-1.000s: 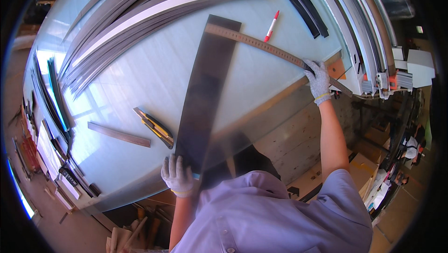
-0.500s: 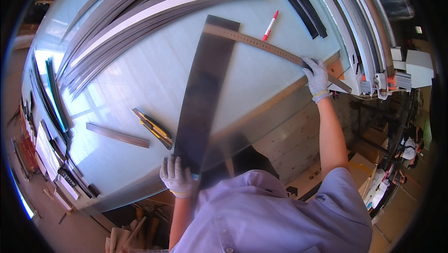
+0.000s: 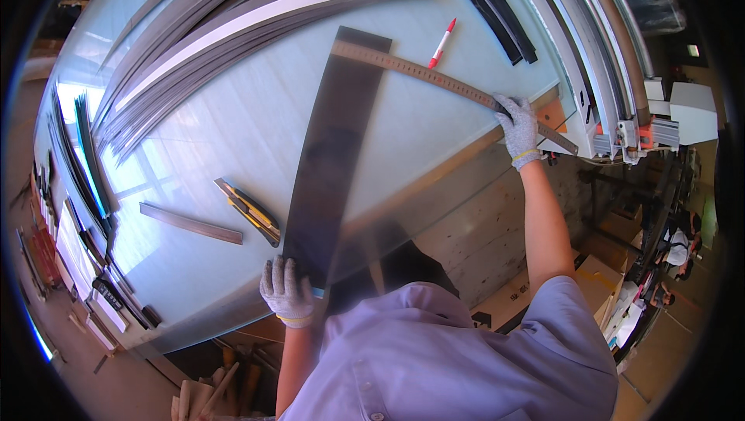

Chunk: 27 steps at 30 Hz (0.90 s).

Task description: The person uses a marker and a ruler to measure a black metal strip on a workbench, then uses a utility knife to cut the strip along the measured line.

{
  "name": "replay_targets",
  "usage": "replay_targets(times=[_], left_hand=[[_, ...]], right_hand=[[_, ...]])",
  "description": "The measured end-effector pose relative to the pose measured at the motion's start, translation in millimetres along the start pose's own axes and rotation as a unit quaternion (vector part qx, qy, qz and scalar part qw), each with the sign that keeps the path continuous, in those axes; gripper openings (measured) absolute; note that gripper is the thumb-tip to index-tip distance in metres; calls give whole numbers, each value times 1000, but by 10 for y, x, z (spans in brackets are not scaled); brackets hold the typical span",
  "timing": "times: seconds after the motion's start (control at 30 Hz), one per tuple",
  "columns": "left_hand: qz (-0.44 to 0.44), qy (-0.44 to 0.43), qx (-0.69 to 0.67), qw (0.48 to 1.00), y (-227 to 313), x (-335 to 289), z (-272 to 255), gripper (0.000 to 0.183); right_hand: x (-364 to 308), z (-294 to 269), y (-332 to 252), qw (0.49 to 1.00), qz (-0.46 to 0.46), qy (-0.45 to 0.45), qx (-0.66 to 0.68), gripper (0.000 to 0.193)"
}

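Observation:
A long dark flat strip (image 3: 330, 142) lies on the glass-topped table (image 3: 419, 149), its near end close to my body. My left hand (image 3: 285, 289), in a grey glove, rests at the table edge beside that near end, with its fingers stretched out. A metal ruler (image 3: 434, 76) crosses the strip's far end and slants down to the right. My gloved right hand (image 3: 520, 124) grips the ruler near its right end, fingers closed round it. Left of the strip lies a yellow and black utility knife (image 3: 250, 211). Beyond the ruler is a red and white marker (image 3: 443, 42).
A short narrow strip (image 3: 190, 223) lies left of the knife. Long dark and white strips (image 3: 272, 13) are stacked at the far left. Black profiles (image 3: 489, 10) lie far right, beside metal rails (image 3: 578, 41). People (image 3: 681, 242) are in the right background.
The whole view has shifted slightly, moving the scene a little left. Both hands keep their places on the strip's near end and the ruler.

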<state>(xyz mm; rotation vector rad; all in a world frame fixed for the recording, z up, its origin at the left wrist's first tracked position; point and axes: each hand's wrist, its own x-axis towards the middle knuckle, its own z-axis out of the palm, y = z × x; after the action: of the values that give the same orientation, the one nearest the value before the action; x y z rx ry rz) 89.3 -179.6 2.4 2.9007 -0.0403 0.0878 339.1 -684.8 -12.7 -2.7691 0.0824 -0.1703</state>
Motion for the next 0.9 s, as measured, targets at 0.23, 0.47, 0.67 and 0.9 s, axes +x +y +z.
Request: replay_targets(times=[0.23, 0.47, 0.67, 0.9], left_hand=[[-9, -6, 2, 1000, 45, 24, -36, 44], [-1, 17, 22, 1000, 57, 15, 4, 48], [-11, -1, 23, 1000, 73, 9, -17, 53], [-7, 4, 31, 999, 101, 1, -14, 53]], right_hand=[[-3, 31, 52, 1000, 0, 3, 21, 48], [5, -56, -34, 1000, 5, -5, -25, 43], [9, -313, 124, 976, 56, 74, 196, 40], [304, -169, 1426, 933, 225, 217, 179, 34]])
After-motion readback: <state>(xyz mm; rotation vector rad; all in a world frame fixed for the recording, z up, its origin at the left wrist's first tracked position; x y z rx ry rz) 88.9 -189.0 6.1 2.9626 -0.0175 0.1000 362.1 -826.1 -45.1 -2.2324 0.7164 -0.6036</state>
